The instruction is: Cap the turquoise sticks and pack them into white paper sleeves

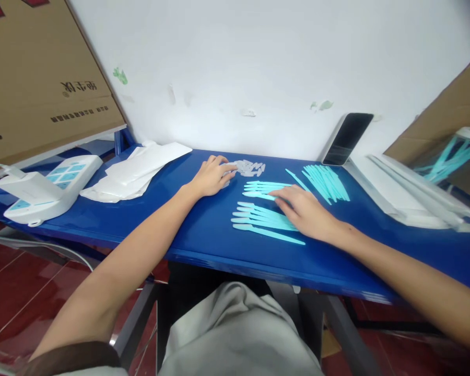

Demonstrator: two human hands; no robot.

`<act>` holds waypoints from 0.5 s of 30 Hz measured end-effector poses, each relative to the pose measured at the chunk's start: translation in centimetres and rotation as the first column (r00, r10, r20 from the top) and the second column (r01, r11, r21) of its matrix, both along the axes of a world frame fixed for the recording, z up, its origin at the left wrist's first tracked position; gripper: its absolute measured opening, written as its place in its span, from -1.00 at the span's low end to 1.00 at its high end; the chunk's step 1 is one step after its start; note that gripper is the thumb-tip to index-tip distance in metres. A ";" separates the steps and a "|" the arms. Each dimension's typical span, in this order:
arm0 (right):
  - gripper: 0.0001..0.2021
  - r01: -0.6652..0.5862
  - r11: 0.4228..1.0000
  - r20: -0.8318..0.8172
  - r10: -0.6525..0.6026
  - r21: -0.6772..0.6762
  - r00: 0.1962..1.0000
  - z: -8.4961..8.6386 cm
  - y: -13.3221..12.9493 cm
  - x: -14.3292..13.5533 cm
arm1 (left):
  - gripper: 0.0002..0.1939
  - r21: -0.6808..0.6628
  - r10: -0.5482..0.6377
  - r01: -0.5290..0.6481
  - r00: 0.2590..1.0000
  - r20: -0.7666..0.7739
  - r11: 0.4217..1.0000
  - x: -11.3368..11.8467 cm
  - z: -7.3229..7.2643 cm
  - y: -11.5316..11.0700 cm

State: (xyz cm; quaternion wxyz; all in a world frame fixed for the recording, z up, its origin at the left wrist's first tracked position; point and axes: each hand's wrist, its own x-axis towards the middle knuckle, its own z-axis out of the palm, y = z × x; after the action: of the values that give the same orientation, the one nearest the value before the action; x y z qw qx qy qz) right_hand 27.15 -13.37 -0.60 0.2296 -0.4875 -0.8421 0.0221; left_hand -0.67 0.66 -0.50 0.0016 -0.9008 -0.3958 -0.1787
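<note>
My left hand (211, 176) is at the left side of a pile of small translucent caps (250, 167). Its thumb and forefinger curl around pale caps at the pile's edge; how many they grip is unclear. My right hand (307, 209) reaches in from the right, thumb and forefinger closed on the near turquoise eyebrow razor (256, 195) of the upper row. Several more razors lie side by side there, heads pointing left. Nearer to me is a second row of razors (266, 235), partly beneath my right hand. A loose heap of razors (327, 183) lies behind that hand.
White paper bags (141, 169) and a power strip (55, 188) with a plugged-in charger lie on the left of the blue table (149, 219). A phone (348, 138) leans on the wall at the back right. A white tray (395, 196) and a clear container of razors (458, 154) are at the right.
</note>
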 end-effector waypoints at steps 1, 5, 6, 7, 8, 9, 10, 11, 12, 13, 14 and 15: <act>-0.62 -0.002 1.000 0.003 0.002 -0.013 1.000 -0.2 0.0 -0.1 | -0.50 -0.016 -0.002 0.001 1.000 -0.015 1.000 0.3 -0.1 -0.1; -0.56 -0.034 0.998 0.038 0.036 -0.054 0.999 -0.5 -0.3 -0.7 | -0.51 -0.003 0.017 -0.018 0.995 -0.097 1.000 2.0 -0.6 -0.6; -0.55 -0.039 0.998 0.059 0.041 -0.049 0.997 -0.4 -0.4 -0.8 | -0.52 0.010 0.028 -0.027 0.993 -0.117 1.000 2.4 -0.7 -0.7; -0.54 -0.039 0.999 0.081 0.042 -0.038 0.996 -0.3 -0.5 -0.8 | -0.53 0.020 0.036 -0.033 0.991 -0.127 0.999 2.6 -0.8 -0.7; -0.53 -0.035 0.999 0.098 0.037 -0.022 0.995 -0.1 -0.5 -0.8 | -0.54 0.028 0.039 -0.036 0.991 -0.128 0.999 2.7 -0.9 -0.8; -0.53 -0.028 1.000 0.107 0.028 -0.005 0.994 0.0 -0.4 -0.8 | -0.56 0.034 0.039 -0.035 0.992 -0.120 0.999 2.8 -0.9 -0.8; -0.53 -0.021 1.000 0.109 0.020 0.012 0.994 0.1 -0.3 -0.7 | -0.58 0.041 0.035 -0.031 0.993 -0.110 0.999 2.8 -0.8 -0.8; -0.53 -0.017 0.999 0.103 0.014 0.028 0.995 0.2 -0.2 -0.5 | -0.61 0.051 0.029 -0.024 0.995 -0.098 0.998 2.7 -0.7 -0.8; -0.54 -0.017 0.999 0.095 0.013 0.040 0.995 0.3 0.0 -0.3 | -0.64 0.066 0.022 -0.016 0.996 -0.086 0.998 2.6 -0.5 -0.9; -0.54 -0.023 0.999 0.091 0.019 0.047 0.996 0.3 0.2 -0.1 | -0.68 0.083 0.011 -0.005 0.997 -0.076 0.997 2.6 -0.4 -0.9; -0.55 -0.029 0.998 0.092 0.025 0.049 0.995 0.2 0.5 0.2 | -0.71 0.099 -0.001 0.008 0.998 -0.068 0.995 2.6 -0.2 -1.0; -0.56 -0.031 0.999 0.099 0.026 0.045 0.995 0.2 0.7 0.4 | -0.73 0.109 -0.012 0.019 0.998 -0.064 0.994 2.6 0.0 -1.0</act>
State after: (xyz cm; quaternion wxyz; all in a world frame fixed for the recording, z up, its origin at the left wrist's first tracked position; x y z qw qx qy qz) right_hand 27.54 -12.67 -0.41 0.1986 -0.4706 -0.8595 -0.0184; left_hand 1.93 -0.36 -0.46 0.0621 -0.9075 -0.3782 -0.1718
